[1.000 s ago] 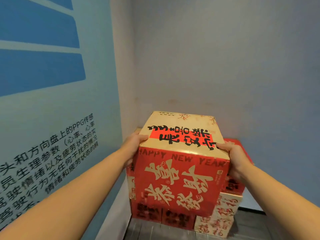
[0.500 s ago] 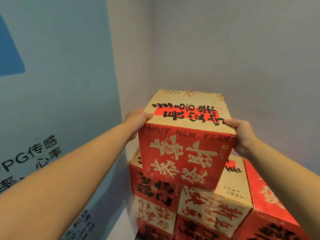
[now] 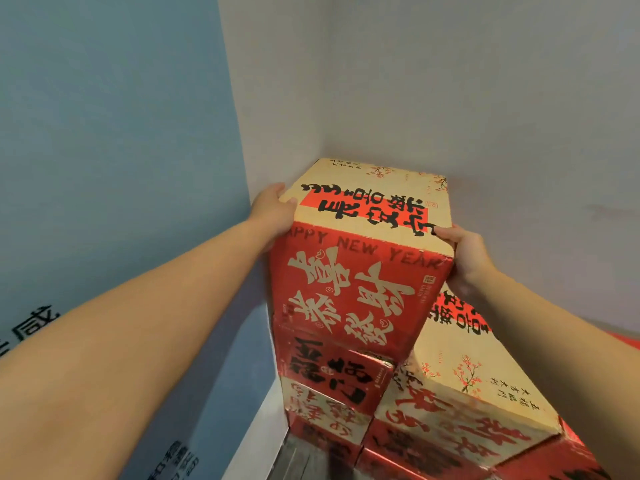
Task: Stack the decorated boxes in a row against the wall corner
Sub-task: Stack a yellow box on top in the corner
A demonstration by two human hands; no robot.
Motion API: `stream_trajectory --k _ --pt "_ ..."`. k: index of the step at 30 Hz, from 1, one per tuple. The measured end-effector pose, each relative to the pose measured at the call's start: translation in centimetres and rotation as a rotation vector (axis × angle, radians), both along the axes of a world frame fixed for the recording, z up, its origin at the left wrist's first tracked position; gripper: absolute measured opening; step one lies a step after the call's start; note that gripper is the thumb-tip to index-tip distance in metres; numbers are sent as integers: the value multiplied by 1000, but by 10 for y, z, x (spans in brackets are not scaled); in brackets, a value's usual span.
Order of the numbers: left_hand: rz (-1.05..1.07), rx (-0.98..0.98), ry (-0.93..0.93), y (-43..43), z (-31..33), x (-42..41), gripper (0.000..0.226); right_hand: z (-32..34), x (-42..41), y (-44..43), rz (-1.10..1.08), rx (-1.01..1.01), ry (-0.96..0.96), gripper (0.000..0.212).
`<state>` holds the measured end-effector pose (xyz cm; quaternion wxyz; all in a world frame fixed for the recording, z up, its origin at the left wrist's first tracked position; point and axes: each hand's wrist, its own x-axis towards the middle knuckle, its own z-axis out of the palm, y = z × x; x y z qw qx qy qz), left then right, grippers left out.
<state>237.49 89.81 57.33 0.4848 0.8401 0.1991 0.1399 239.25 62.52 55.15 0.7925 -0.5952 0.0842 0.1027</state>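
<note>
Head view: top box [image 3: 360,289] now lower, atop corner stack [image 3: 332,372]

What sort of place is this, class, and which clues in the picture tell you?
Probably an indoor corner of a showroom or exhibition space, though I can't be sure. A blue wall panel carries printed Chinese text, plain grey walls meet in a corner, and decorated boxes are stacked there.

top box [image 3: 356,292] front: "APPY NEW YEAR" | 1st letter prob hidden by hand
</note>
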Motion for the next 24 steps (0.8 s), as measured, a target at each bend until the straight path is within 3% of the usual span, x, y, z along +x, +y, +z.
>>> stream_trajectory --k 6,11,15,19,24 --pt "-86 167 -23 6 -12 13 41 -5 1 7 -67 64 -3 43" --pt "-134 603 21 5 -19 13 20 -8 -3 13 -74 36 -1 41" --pt "-80 937 52 -8 -11 8 46 -6 -7 14 -58 -2 -20 40" --pt "-303 881 132 -14 -12 10 59 -5 -8 18 -69 -62 -29 40" --pt "-349 908 193 -11 -14 7 61 -8 -14 21 -91 -71 -22 37"
